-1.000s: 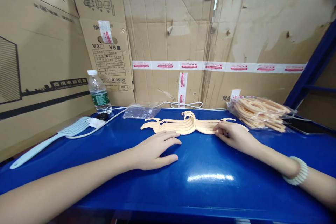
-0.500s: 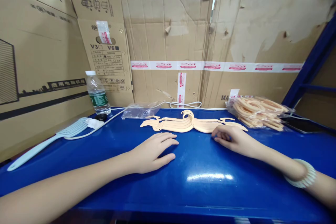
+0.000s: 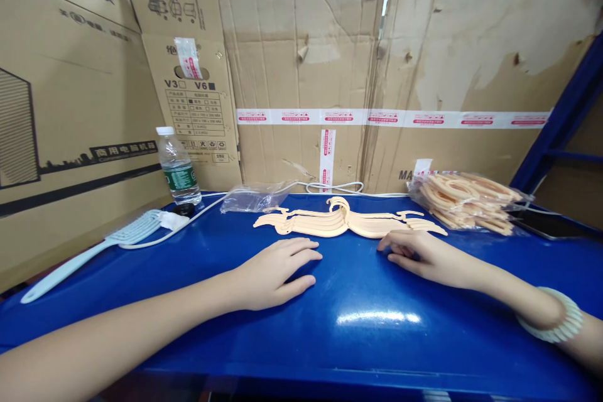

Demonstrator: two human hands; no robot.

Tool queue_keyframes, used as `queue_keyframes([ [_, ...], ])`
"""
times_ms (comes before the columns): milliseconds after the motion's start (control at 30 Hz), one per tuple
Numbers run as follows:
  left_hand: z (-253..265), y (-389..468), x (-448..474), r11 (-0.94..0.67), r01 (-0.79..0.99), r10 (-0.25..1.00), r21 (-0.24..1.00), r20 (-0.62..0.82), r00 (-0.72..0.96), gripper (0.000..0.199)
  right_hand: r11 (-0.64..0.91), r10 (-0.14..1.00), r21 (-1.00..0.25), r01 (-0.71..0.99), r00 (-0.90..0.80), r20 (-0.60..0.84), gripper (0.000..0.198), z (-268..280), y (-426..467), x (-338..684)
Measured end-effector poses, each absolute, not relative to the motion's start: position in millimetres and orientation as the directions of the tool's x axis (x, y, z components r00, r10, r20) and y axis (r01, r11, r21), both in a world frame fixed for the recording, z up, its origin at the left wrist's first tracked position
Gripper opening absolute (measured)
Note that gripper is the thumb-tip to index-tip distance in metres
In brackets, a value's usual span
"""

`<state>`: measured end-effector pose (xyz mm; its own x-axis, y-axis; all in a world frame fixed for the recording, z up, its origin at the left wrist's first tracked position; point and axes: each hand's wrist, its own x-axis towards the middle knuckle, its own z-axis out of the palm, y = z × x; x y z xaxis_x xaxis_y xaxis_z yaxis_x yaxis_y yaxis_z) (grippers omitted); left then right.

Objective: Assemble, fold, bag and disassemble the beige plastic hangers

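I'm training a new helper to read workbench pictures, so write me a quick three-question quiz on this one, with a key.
1. True or false: the left hand holds none of the loose hangers.
2. Which has a green label?
a) the brush
b) the bottle
c) the bracelet
3. Fill in: the plastic-wrapped hangers are nearer to the ____ hand.

Key:
1. True
2. b
3. Right; the right hand is closer to them.
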<state>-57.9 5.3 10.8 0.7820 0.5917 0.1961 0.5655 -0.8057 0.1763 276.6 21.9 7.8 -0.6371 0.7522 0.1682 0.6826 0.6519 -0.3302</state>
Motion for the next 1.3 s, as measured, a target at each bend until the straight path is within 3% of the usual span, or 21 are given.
queue_keyframes([
  [600,9.5,4.7,-58.4,-0.811,0.572,0.585,0.123,0.179,0.791,0.041,0.654,0.75,-0.327,0.682,-0.639,0.169,0.024,9.5,20.5,275.3],
  [1300,6.8,6.4,-60.3,-0.817,0.558,0.576,0.144,0.21,0.79,0.041,0.654,0.751,-0.32,0.686,-0.64,0.162,0.024,9.2,20.1,276.7],
])
